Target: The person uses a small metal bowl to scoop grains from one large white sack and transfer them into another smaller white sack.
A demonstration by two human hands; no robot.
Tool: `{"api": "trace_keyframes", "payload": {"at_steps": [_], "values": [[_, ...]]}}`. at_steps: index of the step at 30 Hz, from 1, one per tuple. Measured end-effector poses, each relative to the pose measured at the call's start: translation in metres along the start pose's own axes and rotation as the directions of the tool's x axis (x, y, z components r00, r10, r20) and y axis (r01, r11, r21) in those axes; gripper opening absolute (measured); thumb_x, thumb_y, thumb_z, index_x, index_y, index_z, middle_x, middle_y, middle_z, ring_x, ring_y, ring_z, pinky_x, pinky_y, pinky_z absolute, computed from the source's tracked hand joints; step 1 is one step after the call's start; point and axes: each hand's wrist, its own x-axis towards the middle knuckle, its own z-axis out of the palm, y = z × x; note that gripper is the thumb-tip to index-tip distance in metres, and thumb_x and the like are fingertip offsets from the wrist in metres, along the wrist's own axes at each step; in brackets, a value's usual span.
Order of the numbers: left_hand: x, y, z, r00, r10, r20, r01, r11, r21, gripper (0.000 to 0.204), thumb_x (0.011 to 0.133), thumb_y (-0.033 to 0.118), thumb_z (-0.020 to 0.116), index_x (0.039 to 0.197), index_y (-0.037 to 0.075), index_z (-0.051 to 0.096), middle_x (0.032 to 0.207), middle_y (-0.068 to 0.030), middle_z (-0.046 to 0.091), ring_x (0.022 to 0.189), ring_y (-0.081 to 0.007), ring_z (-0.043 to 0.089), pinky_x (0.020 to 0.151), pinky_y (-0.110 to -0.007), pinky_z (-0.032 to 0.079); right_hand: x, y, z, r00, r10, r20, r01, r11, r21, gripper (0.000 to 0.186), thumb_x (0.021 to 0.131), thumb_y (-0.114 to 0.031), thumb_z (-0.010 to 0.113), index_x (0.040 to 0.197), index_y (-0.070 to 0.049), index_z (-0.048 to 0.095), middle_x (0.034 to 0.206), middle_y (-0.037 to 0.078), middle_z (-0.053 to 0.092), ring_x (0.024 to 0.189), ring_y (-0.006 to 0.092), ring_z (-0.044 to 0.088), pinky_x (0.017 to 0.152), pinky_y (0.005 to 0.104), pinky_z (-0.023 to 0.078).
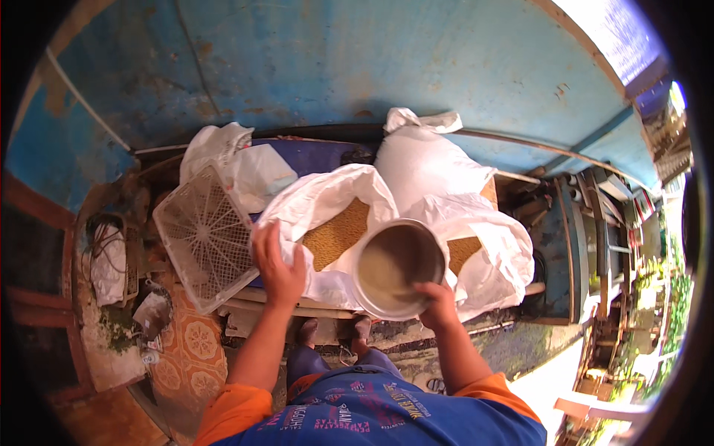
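My right hand (pixel 440 303) grips the rim of a round metal pot (pixel 390 264), thumb over the inside edge. The pot is tilted so its inside shows; its bottom looks pale, and I cannot tell whether anything lies in it. It hangs in front of two open white sacks. The left sack (pixel 372 186) holds yellowish-brown grains or beans (pixel 338 234), and the right sack (pixel 509 253) holds similar ones (pixel 462 251). My left hand (pixel 279 264) is open, fingers up and thumb apart, beside the left sack's near-left edge; whether it touches the sack is unclear.
A white plastic lattice crate (pixel 204 234) leans left of the sacks. Behind them stand a full, tied white sack (pixel 424 167) and crumpled white bags (pixel 256 175). A blue wall (pixel 357 67) closes the back. Shelving (pixel 602 223) stands right; patterned orange tiles (pixel 197 338) lie lower left.
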Motion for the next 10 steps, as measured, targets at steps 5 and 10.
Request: {"api": "trace_keyframes", "payload": {"at_steps": [5, 10], "values": [[-0.044, 0.086, 0.042, 0.858, 0.148, 0.491, 0.269, 0.686, -0.676, 0.074, 0.081, 0.009, 0.071, 0.143, 0.000, 0.033, 0.136, -0.0194, 0.044, 0.125, -0.0303, 0.046, 0.102, -0.040, 0.039, -0.043, -0.022, -0.094, 0.946, 0.318, -0.069, -0.272, 0.890, 0.366, 0.050, 0.079, -0.014, 0.051, 0.124, 0.007, 0.047, 0.109, 0.022, 0.062, 0.096, 0.0370, 0.064, 0.088, 0.0505, 0.053], [-0.061, 0.142, 0.110, 0.745, 0.159, 0.648, 0.344, 0.740, -0.578, 0.104, 0.078, 0.031, 0.076, 0.151, 0.005, 0.006, 0.154, -0.0198, 0.014, 0.140, -0.0393, 0.018, 0.114, -0.044, 0.021, -0.034, -0.026, -0.145, 0.916, 0.242, -0.319, -0.150, 0.947, 0.285, 0.056, 0.082, -0.019, 0.046, 0.132, 0.004, 0.038, 0.127, 0.023, 0.052, 0.109, 0.0393, 0.057, 0.084, 0.0546, 0.054]]}}
